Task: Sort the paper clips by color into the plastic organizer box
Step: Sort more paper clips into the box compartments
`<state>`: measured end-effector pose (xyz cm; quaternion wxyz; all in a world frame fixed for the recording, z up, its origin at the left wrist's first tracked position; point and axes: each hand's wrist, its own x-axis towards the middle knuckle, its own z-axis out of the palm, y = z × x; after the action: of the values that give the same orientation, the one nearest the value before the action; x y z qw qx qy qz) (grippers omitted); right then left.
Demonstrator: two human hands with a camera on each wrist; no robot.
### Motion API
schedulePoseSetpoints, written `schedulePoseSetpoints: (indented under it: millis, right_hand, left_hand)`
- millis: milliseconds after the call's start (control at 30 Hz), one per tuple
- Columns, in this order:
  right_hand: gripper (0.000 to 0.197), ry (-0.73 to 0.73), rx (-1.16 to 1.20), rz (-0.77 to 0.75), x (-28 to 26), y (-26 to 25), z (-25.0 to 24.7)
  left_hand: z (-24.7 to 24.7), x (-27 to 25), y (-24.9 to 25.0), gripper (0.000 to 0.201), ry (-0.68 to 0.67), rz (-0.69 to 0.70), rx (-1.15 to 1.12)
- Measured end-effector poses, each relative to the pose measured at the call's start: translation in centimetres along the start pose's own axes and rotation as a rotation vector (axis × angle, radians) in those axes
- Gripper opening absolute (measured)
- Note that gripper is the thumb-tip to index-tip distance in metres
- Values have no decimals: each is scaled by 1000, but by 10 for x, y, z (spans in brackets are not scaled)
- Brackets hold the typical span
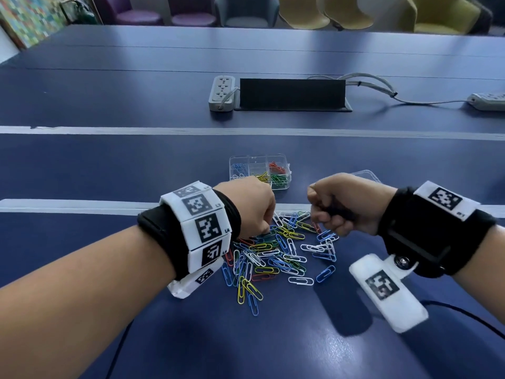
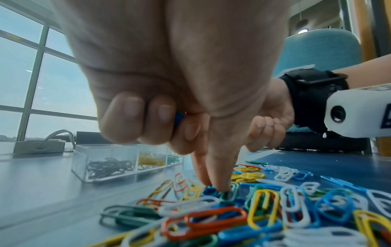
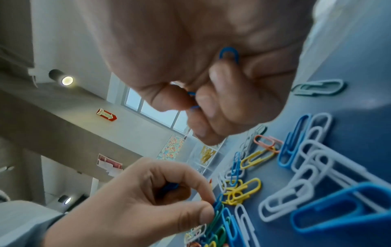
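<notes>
A loose pile of coloured paper clips (image 1: 276, 255) lies on the blue table (image 1: 109, 165), just in front of the clear organizer box (image 1: 258, 170). The box holds blue clips at the left, yellow in the middle, and red and green at the right. My left hand (image 1: 263, 231) reaches down into the pile; its thumb and forefinger pinch a blue clip (image 2: 210, 190), and more blue shows inside the curled fingers (image 2: 180, 118). My right hand (image 1: 325, 220) hovers over the pile's right side, fisted round several blue clips (image 3: 228, 54).
The box's clear lid (image 1: 366, 176) lies behind my right hand. Farther back are a grey power strip (image 1: 222, 93), a raised black cable flap (image 1: 292, 94) and a second power strip (image 1: 489, 101) with cords. Chairs line the far edge.
</notes>
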<state>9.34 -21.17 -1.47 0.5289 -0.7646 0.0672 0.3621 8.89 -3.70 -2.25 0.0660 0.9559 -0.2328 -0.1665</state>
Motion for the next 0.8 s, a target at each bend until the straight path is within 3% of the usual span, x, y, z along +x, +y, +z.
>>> schedulePoseSetpoints:
  millis: [167, 267, 533, 633, 800]
  right_hand:
    - [23, -26, 98, -98, 10, 2, 1]
    - [16, -42, 48, -103, 12, 1, 2]
    - [6, 73, -502, -151, 15, -3, 6]
    - [4, 170, -685, -236, 16, -5, 4]
    - [14, 230, -1023, -333, 14, -6, 11]
  left_hand:
    - [0, 1, 3, 14, -38, 7, 35]
    - [3, 2, 2, 22, -65, -22, 30]
    - [6, 4, 1, 29, -91, -18, 49]
    - [5, 3, -1, 25, -70, -9, 48]
    - [1, 2, -6, 37, -7, -100, -198]
